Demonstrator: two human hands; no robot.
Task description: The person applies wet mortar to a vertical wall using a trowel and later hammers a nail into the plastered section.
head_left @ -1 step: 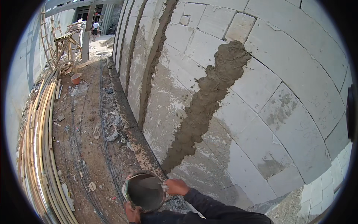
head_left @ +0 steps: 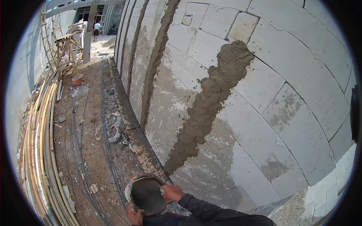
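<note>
My left hand (head_left: pixel 135 215) is closed on the near left rim of a round bucket (head_left: pixel 128 191), at the bottom of the view. Grey wet mortar (head_left: pixel 148 196) lies inside it. Over the bucket's right rim, my right hand (head_left: pixel 173 192) is closed round something small and pale grey that I cannot make out. Ahead of both hands, a thick rough strip of wet mortar (head_left: pixel 205 107) runs up the pale block wall (head_left: pixel 260 86). Its lower end stops near the wall's foot, just beyond the bucket.
Long bamboo poles (head_left: pixel 39 150) lie along the left side. Dark rods (head_left: pixel 105 135) stretch over the dirt ground (head_left: pixel 88 150) among rubble. Farther off are an orange bucket (head_left: pixel 77 79), a wooden trestle (head_left: pixel 69 47) and a person (head_left: pixel 97 30). Narrower mortar strips (head_left: pixel 154 64) line the wall.
My right hand has shifted slightly left, farther over the bucket's rim. The bucket and my left hand have barely moved.
</note>
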